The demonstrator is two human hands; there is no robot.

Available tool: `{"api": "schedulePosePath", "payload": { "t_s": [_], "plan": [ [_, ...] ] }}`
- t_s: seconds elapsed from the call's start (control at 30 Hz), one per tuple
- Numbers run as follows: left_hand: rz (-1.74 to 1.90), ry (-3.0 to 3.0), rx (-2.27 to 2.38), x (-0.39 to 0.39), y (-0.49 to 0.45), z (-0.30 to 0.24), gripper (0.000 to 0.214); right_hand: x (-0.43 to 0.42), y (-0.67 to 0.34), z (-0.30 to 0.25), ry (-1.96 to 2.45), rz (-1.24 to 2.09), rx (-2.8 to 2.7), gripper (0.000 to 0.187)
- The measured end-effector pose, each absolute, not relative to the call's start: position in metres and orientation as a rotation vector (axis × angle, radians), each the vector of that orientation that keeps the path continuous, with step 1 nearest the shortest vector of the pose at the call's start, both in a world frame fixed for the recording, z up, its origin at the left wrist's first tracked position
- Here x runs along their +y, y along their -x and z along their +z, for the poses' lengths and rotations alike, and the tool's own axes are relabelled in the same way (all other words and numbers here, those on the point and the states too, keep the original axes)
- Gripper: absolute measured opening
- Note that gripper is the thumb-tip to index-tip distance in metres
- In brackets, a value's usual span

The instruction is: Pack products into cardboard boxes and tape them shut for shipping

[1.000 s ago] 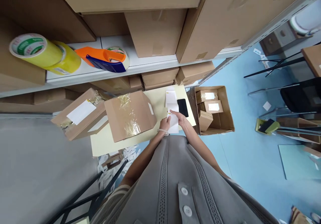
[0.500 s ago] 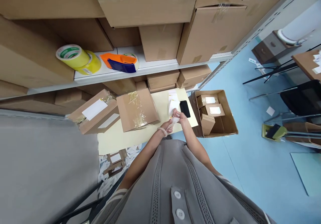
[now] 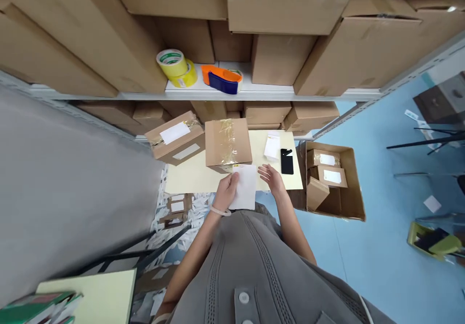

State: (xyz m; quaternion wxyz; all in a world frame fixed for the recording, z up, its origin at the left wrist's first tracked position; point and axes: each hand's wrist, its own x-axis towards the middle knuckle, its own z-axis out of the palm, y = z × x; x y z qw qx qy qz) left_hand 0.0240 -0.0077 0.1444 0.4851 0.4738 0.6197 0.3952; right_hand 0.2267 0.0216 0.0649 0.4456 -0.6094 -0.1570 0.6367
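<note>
The left hand (image 3: 225,192) is pinching the left edge of a white sheet (image 3: 245,188), its thumb lying on top. The right hand (image 3: 271,176) is holding nothing; its fingers are spreading loosely just beside the sheet's right edge, apart from it. So the sheet is sitting between the two hands, in front of the person's body, its long axis running away from the body towards the taped box (image 3: 228,140). That box is standing on the desk (image 3: 192,176), straight ahead and slightly left of the sheet, and the left hand is the nearer one. The sheet's far edge is overlapping the box's near side in this view; whether they are touching, I cannot tell. A stack of white paper (image 3: 272,146) and a phone (image 3: 286,164) are lying on the desk beyond the right hand, nearer to it than to the left.
</note>
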Motion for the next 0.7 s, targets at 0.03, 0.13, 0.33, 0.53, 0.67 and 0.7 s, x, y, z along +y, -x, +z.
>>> {"api": "schedulePosePath", "payload": {
  "t_s": [0.03,0.13,0.33,0.53,0.67,0.7],
  "plan": [
    [1.003,-1.163,1.512,-0.010,-0.015,0.154,0.054,0.017,-0.221,0.077,1.464,1.549,-0.493,0.032],
    [1.140,-1.140,1.585,-0.014,0.012,0.174,0.056,0.014,-0.198,0.123,1.277,1.568,-0.807,0.036],
    [1.468,-0.916,1.788,-0.007,0.061,0.184,0.054,0.022,-0.128,0.197,0.946,1.836,-1.457,0.037],
    [1.577,-0.832,1.785,0.001,0.112,0.185,0.051,0.017,-0.065,0.212,0.986,1.708,-1.568,0.031],
    [1.633,-1.056,1.876,0.002,0.146,0.197,0.041,0.021,-0.034,0.216,1.062,1.660,-1.385,0.034],
    [1.676,-1.186,1.915,0.002,0.152,0.202,0.040,0.023,-0.026,0.218,1.083,1.642,-1.330,0.035]
  ]
}}
